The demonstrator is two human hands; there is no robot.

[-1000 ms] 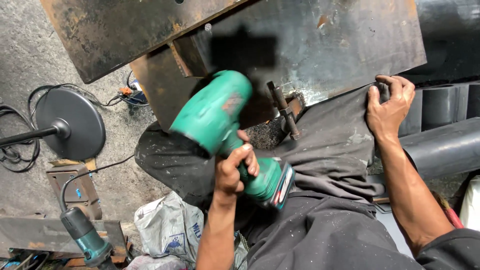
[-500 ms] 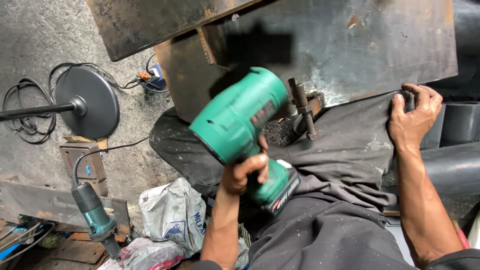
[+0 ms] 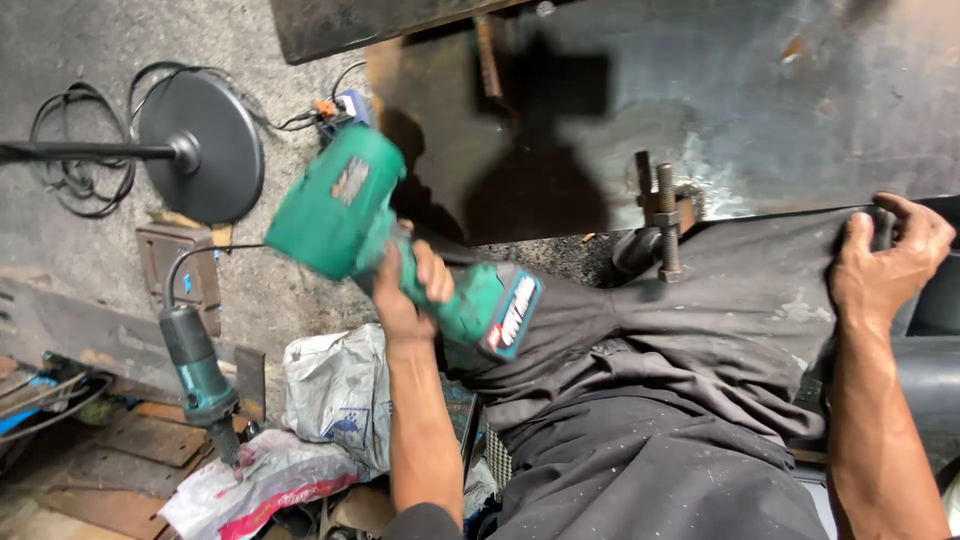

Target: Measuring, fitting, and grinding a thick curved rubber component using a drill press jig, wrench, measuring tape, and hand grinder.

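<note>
1. Nearest: dark trousers [image 3: 680, 400], person seated, knees toward a big rusty steel plate [image 3: 760, 110].
2. Left hand [image 3: 408, 285] closed round the grip of a green power drill [image 3: 390, 240]. Drill's long axis runs diagonal: battery end low-right by the lap, motor body up-left, tilted away from the plate.
3. Right hand [image 3: 885, 260] closed on a fold of dark cloth/rubber sheet [image 3: 760, 270] at the plate's lower edge, well apart from the drill.
4. Between the hands, a bit farther: upright threaded bolt [image 3: 667, 225] w/ clamp, at the plate edge. Lies right of the drill; left hand is nearer the drill, right hand nearer the bolt side.
5. Far left on floor: angle grinder [image 3: 195, 365], round black base [image 3: 205, 145] w/ cables, plastic bags [image 3: 335, 395].
</note>
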